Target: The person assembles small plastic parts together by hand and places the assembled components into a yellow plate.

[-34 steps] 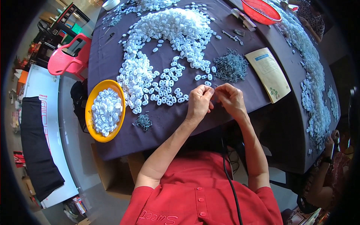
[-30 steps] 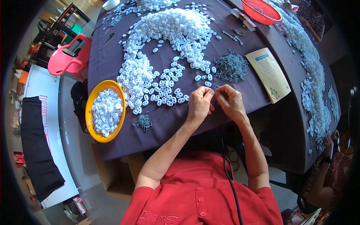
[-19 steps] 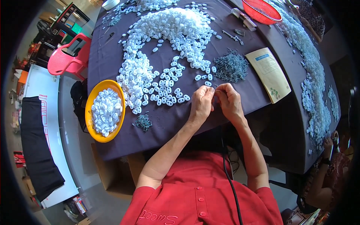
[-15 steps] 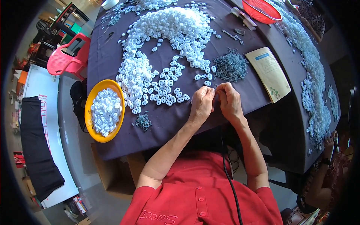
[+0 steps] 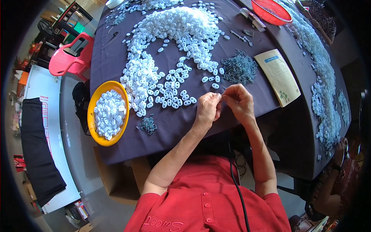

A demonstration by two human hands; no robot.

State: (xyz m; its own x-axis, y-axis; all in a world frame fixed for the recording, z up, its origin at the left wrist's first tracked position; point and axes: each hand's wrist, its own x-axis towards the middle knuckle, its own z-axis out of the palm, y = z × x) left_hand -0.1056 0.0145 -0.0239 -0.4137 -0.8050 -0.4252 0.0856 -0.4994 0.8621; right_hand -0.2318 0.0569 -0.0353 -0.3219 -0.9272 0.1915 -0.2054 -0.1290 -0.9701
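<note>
My left hand point(image 5: 207, 109) and my right hand point(image 5: 240, 103) meet by the table's near edge, their fingertips pinched together. Whatever sits between them is too small and covered to make out. Just beyond the fingers lie a few loose white oval pieces point(image 5: 205, 79), each with two dark holes. A heap of small grey-green pins point(image 5: 239, 66) rests past my right hand. Left of my hands, many more white oval pieces point(image 5: 169, 92) spread back to a large pile point(image 5: 181, 21). A smaller cluster of pins point(image 5: 148, 125) lies near the front edge.
A yellow bowl point(image 5: 92, 131) full of white pieces stands at the left edge of the dark tablecloth point(image 5: 174, 133). To the right are a tan paper packet point(image 5: 277, 77) and a red mesh basket point(image 5: 272, 11). Another person's hand point(image 5: 340, 151) is by the far-right heap point(image 5: 326, 89).
My right hand has turned and opened out slightly at the knuckles, its fingertips still against my left. The left hand has hardly moved.
</note>
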